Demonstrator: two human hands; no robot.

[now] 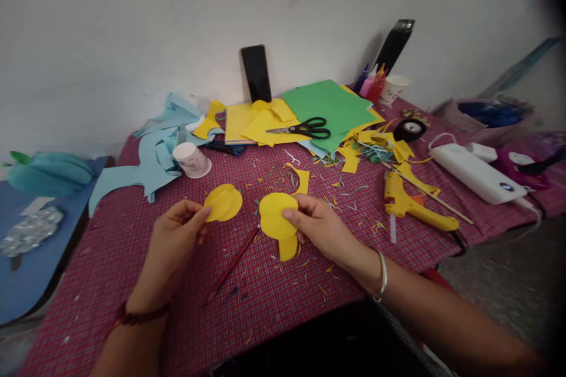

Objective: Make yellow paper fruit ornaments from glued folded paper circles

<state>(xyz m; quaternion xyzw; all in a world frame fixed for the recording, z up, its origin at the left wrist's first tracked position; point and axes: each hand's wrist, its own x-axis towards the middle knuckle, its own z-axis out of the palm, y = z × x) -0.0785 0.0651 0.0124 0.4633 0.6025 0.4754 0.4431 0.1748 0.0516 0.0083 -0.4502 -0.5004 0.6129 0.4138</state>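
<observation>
Between thumb and fingers, my left hand (179, 235) pinches several round yellow paper cutouts (226, 201) that overlap one another. My right hand (322, 224) grips another yellow paper cutout (275, 218) with rounded, notched edges. Both hands are held above the checked tablecloth, a short gap apart. Below the right-hand cutout shows a yellow paper scrap (288, 247), partly hidden. A thin dark red stick, perhaps a brush or pencil (236, 264), lies on the cloth between the hands. Black-handled scissors (305, 128) rest on coloured sheets farther back.
Green paper (325, 109) and yellow sheets lie at the back, near a phone (255, 73) leaning on the wall. Blue paper scraps (157, 156) and a paper cup (191, 160) stand left. To the right are a yellow glue gun (411, 206), a wooden stick and a white device (475, 172).
</observation>
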